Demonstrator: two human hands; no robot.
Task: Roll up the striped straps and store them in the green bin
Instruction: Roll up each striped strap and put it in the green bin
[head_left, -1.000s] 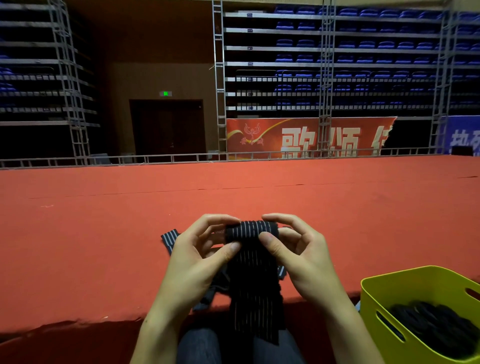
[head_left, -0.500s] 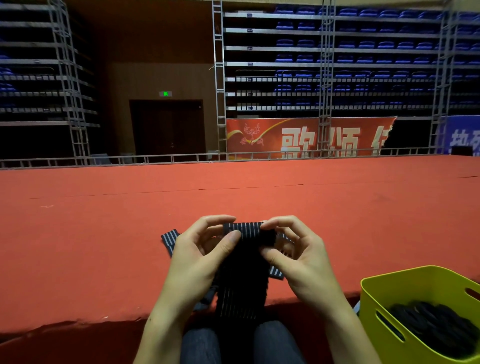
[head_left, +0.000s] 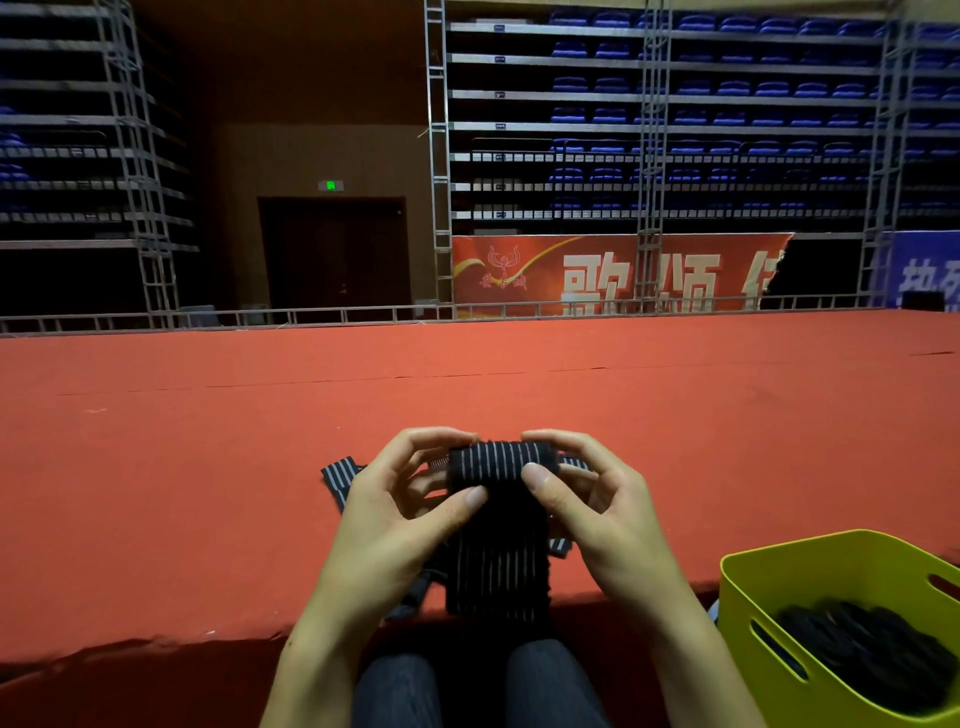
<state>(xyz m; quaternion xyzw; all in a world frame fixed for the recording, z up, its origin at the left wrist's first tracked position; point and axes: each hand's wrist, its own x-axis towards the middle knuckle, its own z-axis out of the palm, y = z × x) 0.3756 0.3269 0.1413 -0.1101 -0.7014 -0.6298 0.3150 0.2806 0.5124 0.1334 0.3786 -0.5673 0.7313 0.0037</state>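
**Both hands on a half-rolled strap**

My left hand (head_left: 400, 514) curls around the left end of the rolled part of a striped strap (head_left: 498, 525), thumb pressed on the front of it and fingers arched over the top. My right hand (head_left: 597, 514) pinches the right end the same way, thumb on the near face, fingers wrapped over the roll. The roll sits between my fingertips, and the loose tail of the strap hangs down from it toward my knees, past the near edge of the red bench (head_left: 208, 493).

Under my hands, more striped straps (head_left: 340, 478) lie flat on the bench, one end poking out to the left of my left hand.

The green bin (head_left: 810, 582) stands at my lower right, near the bench edge, with dark rolled straps (head_left: 867, 649) already inside it.

Beyond the bench runs a metal rail (head_left: 311, 314), then tiers of blue seats (head_left: 727, 104) and a red banner (head_left: 613, 275).
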